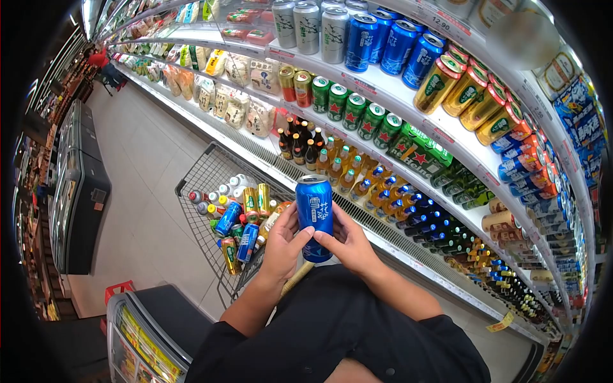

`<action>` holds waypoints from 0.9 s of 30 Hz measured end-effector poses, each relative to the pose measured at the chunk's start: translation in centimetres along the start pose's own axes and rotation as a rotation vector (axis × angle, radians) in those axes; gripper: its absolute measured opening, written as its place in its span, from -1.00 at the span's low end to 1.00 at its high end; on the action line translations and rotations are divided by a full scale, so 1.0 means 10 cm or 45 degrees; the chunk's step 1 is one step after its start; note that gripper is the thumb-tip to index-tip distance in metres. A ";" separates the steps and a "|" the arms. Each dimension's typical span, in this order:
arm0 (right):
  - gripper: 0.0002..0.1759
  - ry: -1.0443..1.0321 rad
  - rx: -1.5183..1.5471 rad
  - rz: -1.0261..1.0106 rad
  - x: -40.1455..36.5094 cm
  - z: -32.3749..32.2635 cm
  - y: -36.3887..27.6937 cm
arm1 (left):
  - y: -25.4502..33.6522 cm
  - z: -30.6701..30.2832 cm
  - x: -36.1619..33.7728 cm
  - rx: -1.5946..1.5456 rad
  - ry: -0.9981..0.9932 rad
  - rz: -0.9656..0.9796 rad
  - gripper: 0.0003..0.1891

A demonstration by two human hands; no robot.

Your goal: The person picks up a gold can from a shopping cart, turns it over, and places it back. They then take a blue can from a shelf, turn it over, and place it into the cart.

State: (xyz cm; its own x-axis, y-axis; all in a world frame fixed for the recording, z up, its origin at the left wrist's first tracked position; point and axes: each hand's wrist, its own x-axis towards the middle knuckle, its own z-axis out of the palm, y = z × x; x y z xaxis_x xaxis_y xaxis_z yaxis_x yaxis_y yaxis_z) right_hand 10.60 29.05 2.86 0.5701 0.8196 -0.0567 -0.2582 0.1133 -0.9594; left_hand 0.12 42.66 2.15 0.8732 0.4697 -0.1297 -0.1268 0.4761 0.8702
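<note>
A blue can (315, 214) with white lettering stands upright between my two hands in front of my body. My left hand (285, 246) is wrapped round its left side, thumb on the front. From the right, my right hand (350, 242) grips the same can, its thumb also on the front. Beyond them to the left is a wire shopping cart (199, 233), holding several cans and bottles, among them a blue can (228, 219), a gold can (230, 255) and white bottles (241, 182).
Shelves (408, 105) of cans and bottles curve along the right. Packaged food (223, 108) lines the shelves farther back. A dark freezer case (80, 191) stands across the aisle, and another case (150, 332) is at lower left. A person in red (100, 59) is far off.
</note>
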 end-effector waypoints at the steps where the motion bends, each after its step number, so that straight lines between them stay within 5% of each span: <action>1: -0.10 -0.001 -0.001 0.000 0.00 0.00 0.00 | 0.00 0.00 0.00 -0.002 0.003 0.001 -0.26; 27: -0.06 -0.008 0.009 0.026 0.05 -0.03 -0.01 | -0.02 -0.04 0.06 0.022 -0.008 0.027 -0.25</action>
State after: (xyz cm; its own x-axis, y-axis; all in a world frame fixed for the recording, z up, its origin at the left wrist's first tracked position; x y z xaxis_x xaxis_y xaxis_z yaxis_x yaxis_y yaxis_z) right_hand 11.15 29.23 2.84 0.5598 0.8253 -0.0744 -0.2753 0.1005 -0.9561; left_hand 0.48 43.14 1.67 0.8733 0.4750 -0.1084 -0.1370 0.4530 0.8809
